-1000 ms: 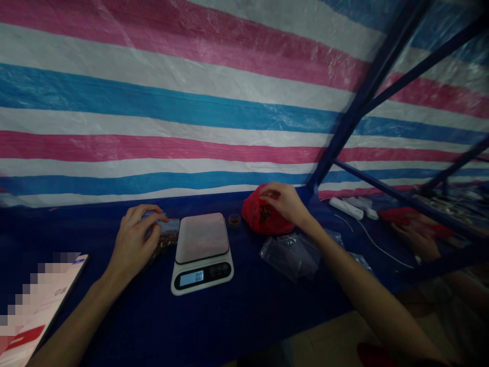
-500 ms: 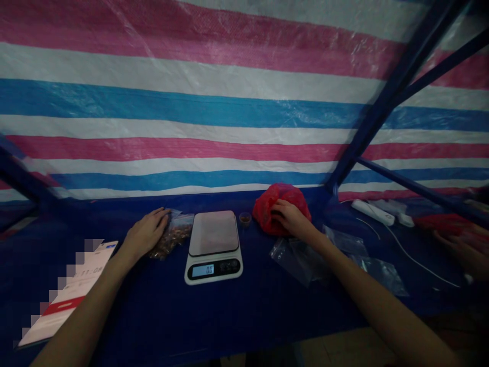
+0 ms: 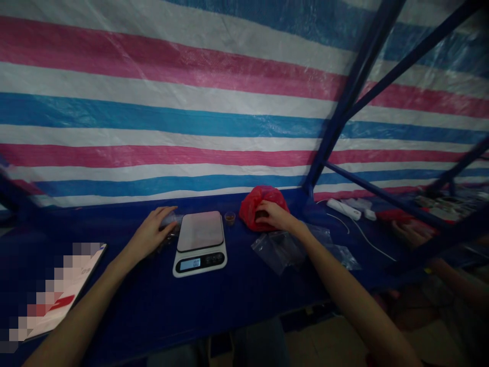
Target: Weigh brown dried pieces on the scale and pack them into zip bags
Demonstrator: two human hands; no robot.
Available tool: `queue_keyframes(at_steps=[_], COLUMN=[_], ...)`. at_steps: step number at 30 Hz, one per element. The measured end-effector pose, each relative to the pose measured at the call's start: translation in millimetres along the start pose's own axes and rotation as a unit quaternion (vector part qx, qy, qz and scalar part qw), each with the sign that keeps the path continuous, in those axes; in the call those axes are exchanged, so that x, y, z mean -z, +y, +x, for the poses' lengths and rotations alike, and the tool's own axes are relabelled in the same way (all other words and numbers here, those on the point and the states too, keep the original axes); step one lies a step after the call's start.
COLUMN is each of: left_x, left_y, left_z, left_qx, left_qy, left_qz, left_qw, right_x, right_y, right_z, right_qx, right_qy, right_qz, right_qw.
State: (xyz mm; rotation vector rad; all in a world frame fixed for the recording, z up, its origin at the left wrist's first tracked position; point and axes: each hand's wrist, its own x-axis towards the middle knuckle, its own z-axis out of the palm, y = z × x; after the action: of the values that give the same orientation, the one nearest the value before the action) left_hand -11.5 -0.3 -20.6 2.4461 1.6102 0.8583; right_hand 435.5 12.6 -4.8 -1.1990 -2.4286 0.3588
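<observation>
My left hand (image 3: 155, 228) is open, its fingers stretched out and its thumb apart. It is over a clear plastic bag (image 3: 172, 220) with brown pieces inside, and covers most of it. At the mouth of a red plastic bag (image 3: 275, 196), my right hand (image 3: 274, 215) has its fingers curled toward the thumb. Something brownish shows there, but what the fingertips pinch is hidden. Between my hands stands a white kitchen scale (image 3: 200, 242), its pan bare and its display reading 0.0. A small clear cup (image 3: 229, 218) with brown contents sits between scale and red bag.
Clear zip bags (image 3: 278, 250) lie under and beside my right forearm. A phone (image 3: 72, 295) rests at the left. Farther right are a white power strip (image 3: 344, 209) with its cable, a blue metal frame (image 3: 328, 137) and another person's hand (image 3: 412, 234).
The view has shifted to the right. My left hand has its fingers further apart and reaches farther over the clear bag toward the scale. My right hand stays at the red bag.
</observation>
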Motion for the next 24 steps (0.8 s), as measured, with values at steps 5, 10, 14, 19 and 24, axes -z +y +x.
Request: queue_keyframes(at_steps=[5,10,14,19,24], left_x=[10.7,26.5,32.1,21.1,7.4], left_y=[10.5,20.2,20.3,7.7,0.8], left_z=[0.2,-3.3,-1.7,2.3,2.6], left_qx=[0.044,0.139,0.151,0.169,0.119], left_qy=[0.08,0.231,0.284,0.245,0.208], left_qz=[-0.055,-0.101,-0.136,-0.166,-0.09], left_qw=[0.994,0.958,0.937,0.94,0.967], right_x=[-6.7,-10.7,-11.9,-13.4,-9.9], right_y=[2.4,2.6,0.2,-5.7,-7.0], right_z=[4.2,6.0,5.7,7.6,7.0], right_qx=[0.018,0.04,0.061,0.065,0.015], right_qy=[0.031,0.065,0.102,0.192,0.242], right_qz=[-0.012,0.001,0.021,0.059,0.091], right_qw=[0.999,0.997,0.993,0.977,0.966])
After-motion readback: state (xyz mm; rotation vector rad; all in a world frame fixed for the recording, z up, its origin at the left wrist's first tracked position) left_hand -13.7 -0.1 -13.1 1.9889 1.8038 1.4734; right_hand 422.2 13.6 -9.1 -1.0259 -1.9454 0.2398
